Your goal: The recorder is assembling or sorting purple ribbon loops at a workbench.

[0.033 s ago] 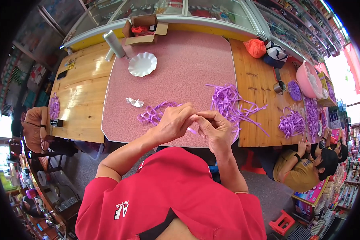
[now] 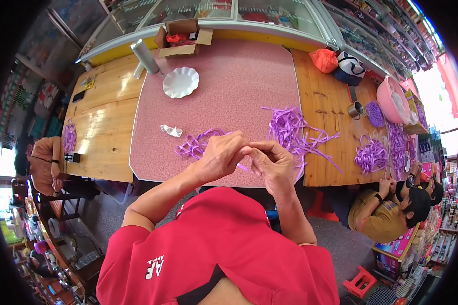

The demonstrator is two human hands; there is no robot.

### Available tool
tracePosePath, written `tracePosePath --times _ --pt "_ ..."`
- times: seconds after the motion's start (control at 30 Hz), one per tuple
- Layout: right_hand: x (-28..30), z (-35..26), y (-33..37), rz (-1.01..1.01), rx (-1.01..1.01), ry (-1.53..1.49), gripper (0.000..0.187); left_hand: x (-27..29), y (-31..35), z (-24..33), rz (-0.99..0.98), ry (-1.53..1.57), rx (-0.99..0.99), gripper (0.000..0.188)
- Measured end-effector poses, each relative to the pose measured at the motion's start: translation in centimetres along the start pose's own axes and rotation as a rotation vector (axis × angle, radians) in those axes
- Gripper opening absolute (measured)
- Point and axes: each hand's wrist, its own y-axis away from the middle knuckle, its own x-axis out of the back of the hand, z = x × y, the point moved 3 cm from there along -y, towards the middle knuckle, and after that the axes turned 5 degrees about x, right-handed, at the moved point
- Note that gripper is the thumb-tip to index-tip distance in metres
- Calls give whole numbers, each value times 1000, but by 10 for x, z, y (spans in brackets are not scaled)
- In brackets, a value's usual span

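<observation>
My left hand (image 2: 224,154) and my right hand (image 2: 273,161) meet fingertip to fingertip above the near edge of the pink tabletop (image 2: 229,76). Both are closed in a pinch. A short end of purple ribbon (image 2: 243,167) shows just below my left fingers, which seem to hold it. What lies between the fingertips themselves is hidden. Loops of purple ribbon (image 2: 192,146) lie partly behind my left hand. Beyond my right hand spreads a larger tangle of purple ribbon (image 2: 286,126), its loose ends trailing onto the wooden table to the right.
A small white crumpled piece (image 2: 171,130) and a scalloped white plate (image 2: 181,82) lie to the left. Farther back stand a plastic-wrap roll (image 2: 144,57) and an open cardboard box (image 2: 180,50). At right are a metal cup (image 2: 355,109), a pink basin (image 2: 392,100) and seated people (image 2: 379,216).
</observation>
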Motion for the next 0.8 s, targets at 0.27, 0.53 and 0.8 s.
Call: tracePosePath --times 0.27,0.53,0.8 --pt "-11 -21 5 -82 430 390 10 3 -2 13 113 81 -54 22" --pt "-11 -28 -10 -185 630 582 7 -2 -2 12 85 249 233 33" --pt "6 -18 -11 -174 123 225 20 -7 13 -15 -105 1034 771 31"
